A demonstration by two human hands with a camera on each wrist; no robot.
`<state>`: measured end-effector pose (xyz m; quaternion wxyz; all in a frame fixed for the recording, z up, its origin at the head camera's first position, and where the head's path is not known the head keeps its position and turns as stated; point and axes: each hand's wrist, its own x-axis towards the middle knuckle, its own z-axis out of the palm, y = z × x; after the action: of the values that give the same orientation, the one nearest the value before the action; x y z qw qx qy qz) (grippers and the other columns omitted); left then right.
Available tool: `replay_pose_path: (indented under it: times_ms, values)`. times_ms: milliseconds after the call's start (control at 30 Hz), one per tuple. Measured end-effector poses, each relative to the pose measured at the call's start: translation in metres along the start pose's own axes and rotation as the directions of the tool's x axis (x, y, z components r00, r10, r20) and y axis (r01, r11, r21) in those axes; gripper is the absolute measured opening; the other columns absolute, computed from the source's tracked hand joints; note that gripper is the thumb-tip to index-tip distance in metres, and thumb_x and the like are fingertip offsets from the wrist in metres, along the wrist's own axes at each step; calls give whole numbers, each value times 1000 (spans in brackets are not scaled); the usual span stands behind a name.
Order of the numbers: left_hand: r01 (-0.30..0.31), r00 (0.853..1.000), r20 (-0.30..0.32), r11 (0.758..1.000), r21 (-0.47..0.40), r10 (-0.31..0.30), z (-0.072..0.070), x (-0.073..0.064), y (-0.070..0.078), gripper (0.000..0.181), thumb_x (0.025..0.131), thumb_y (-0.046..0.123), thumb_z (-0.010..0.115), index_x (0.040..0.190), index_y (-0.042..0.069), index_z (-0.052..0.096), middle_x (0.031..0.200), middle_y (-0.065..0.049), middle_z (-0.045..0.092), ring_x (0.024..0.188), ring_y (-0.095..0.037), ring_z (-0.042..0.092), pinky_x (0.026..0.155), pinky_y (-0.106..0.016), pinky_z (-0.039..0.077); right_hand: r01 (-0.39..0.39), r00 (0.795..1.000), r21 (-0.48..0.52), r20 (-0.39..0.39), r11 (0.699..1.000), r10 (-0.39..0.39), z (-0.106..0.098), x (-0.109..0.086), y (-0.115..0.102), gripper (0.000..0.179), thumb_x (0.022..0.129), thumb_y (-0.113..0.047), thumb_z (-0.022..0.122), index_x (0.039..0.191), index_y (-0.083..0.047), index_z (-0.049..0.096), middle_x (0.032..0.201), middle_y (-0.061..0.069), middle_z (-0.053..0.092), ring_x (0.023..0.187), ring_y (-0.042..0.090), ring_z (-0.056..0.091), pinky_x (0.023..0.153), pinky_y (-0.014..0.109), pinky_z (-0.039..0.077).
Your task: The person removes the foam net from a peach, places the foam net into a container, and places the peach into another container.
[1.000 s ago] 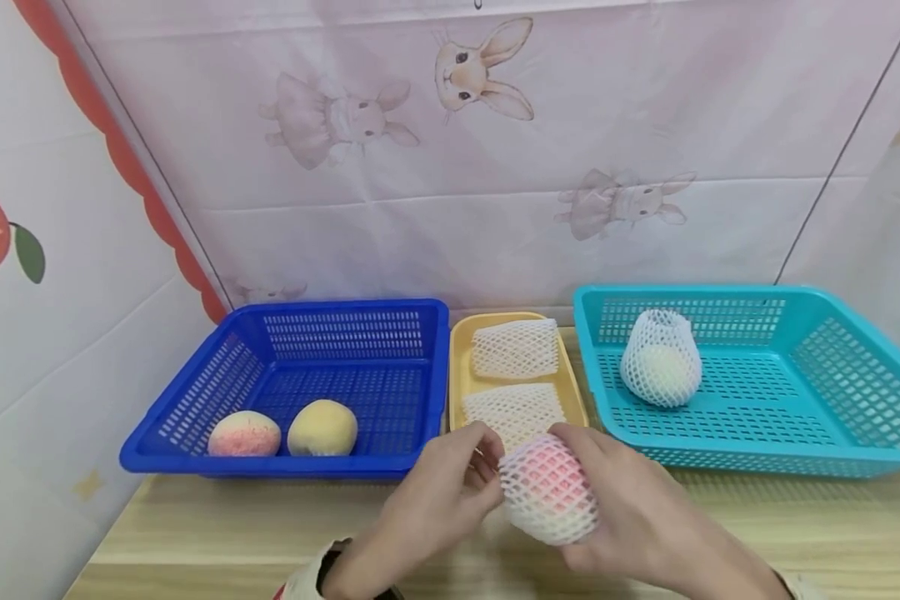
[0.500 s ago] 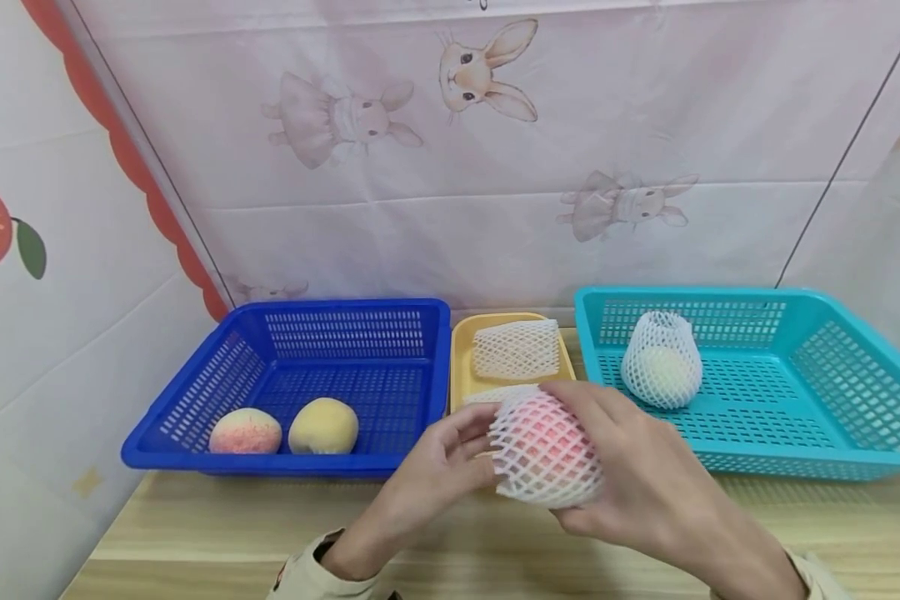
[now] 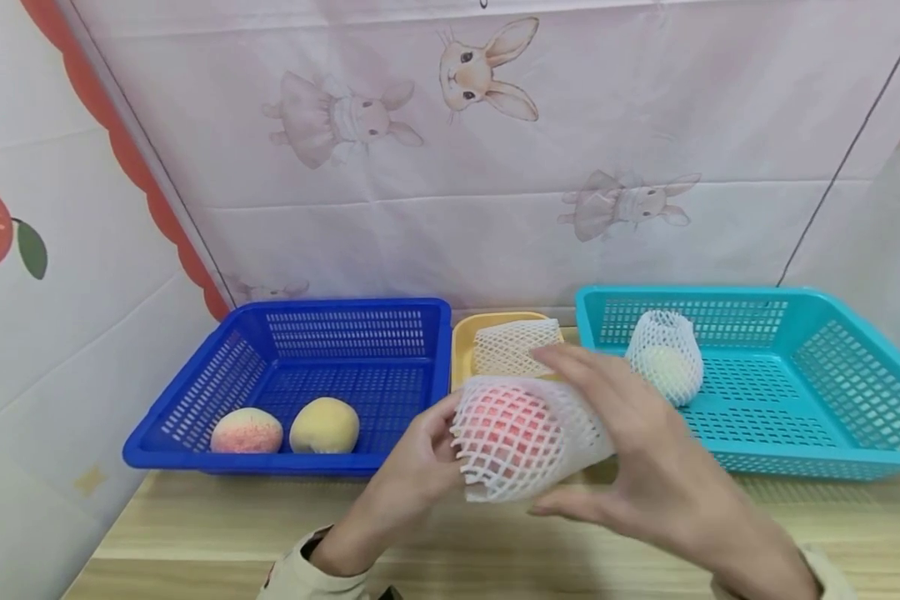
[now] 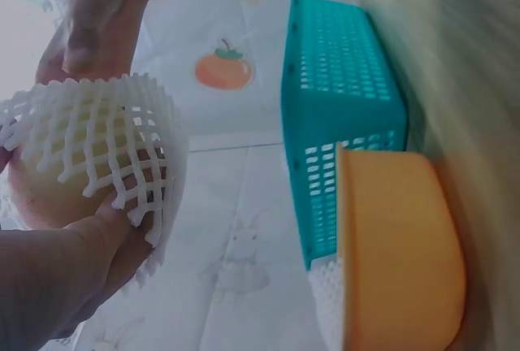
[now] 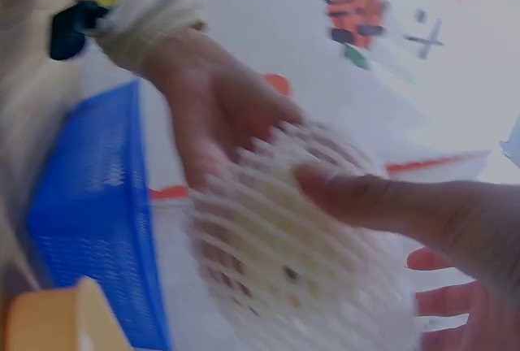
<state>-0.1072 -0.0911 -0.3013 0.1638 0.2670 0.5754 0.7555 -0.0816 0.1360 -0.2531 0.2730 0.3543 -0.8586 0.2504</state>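
Note:
A pink and pale peach (image 3: 512, 425) sits inside a white foam net sleeve (image 3: 577, 433), held up over the table in front of me. My left hand (image 3: 416, 467) grips it from the left; in the left wrist view the thumb (image 4: 97, 229) lies at the net's edge. To the right of the sleeve my right hand (image 3: 645, 450) is spread wide, finger and thumb standing around the net, apparently off it. The right wrist view, blurred, has the right thumb (image 5: 357, 197) in front of the net. The left fingertips are partly hidden behind the peach.
A blue basket (image 3: 285, 461) at left holds a pink-and-white peach (image 3: 247, 431) and a yellow peach (image 3: 324, 426). A yellow tray (image 3: 462, 354) in the middle has a flat foam net (image 3: 506, 348). The teal basket (image 3: 795, 457) at right contains a netted fruit (image 3: 667, 367).
The netted peach has risen and shifted slightly left, turning so its net sleeve extends rightward. My right hand has loosened from around it and spread; the left hand has taken hold.

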Motion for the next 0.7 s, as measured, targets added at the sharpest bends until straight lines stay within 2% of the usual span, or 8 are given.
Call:
replay_pose_path:
  times_ms: [100,200,333,433,600,700]
  values:
    - [-11,1000,-24,1000,19,12,-2,0,6,67,83,-6,62,142,-11,30,125,-14,53,108,-15,59,88,-26,51,-12,999,88,-38,996,15,-14,0,8,101,54,-35,94,140,-13,46,136,-1,52,123,17,49,99,26,42]
    - [-39,999,-12,999,32,39,-4,1,10,66,83,-4,64,140,-12,32,123,-14,54,106,-14,59,87,-26,51,-15,997,168,-69,986,27,-23,-3,16,78,61,-18,91,130,-14,56,124,-4,60,111,11,56,90,16,45]
    - [-54,999,5,998,36,54,-5,2,11,68,84,0,66,141,-12,31,123,-15,53,106,-15,59,88,-27,51,-38,995,237,-77,971,57,-25,-8,20,58,67,4,84,118,-16,64,107,-8,65,90,7,62,77,17,51]
    - [-64,998,9,997,42,64,-6,1,11,68,83,1,68,140,-14,32,122,-14,54,106,-15,59,89,-27,51,-34,994,255,-89,966,59,-22,-7,19,50,71,8,79,112,-17,67,95,-10,66,77,4,61,70,15,51]
    - [-96,995,27,994,51,95,-6,2,11,65,83,1,69,136,-16,34,119,-14,55,106,-15,59,90,-27,50,-6,991,245,-127,969,38,-19,-5,18,44,71,10,78,106,-16,69,87,-11,64,72,3,56,64,15,47]
    - [-91,996,19,994,67,90,-6,3,12,65,82,-3,67,137,-16,34,119,-15,54,106,-15,59,89,-27,51,3,989,225,-144,974,31,-19,-5,18,43,70,9,78,104,-16,69,87,-12,65,72,2,57,64,15,47]
